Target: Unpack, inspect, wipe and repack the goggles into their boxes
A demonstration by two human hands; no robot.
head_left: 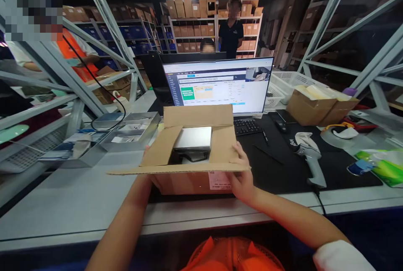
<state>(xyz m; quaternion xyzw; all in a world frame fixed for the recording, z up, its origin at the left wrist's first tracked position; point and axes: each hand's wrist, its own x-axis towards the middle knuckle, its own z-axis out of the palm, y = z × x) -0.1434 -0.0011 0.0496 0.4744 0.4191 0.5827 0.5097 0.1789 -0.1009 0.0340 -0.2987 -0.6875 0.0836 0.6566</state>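
On the box (189,182), right hand (242,172) clasps its side; grip of left hand (153,180) hidden.

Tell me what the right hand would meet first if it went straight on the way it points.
The right hand rests against the cardboard box; going on, it would press into its right flap first. Depth is unclear.

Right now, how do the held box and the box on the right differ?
The held box shows one flat grey item under open flaps; the right box is heaped with pale packets. The held box has a front label; the right box shows none. The left hand and right hand grip the held box; the right box sits untouched. Both are brown cardboard.
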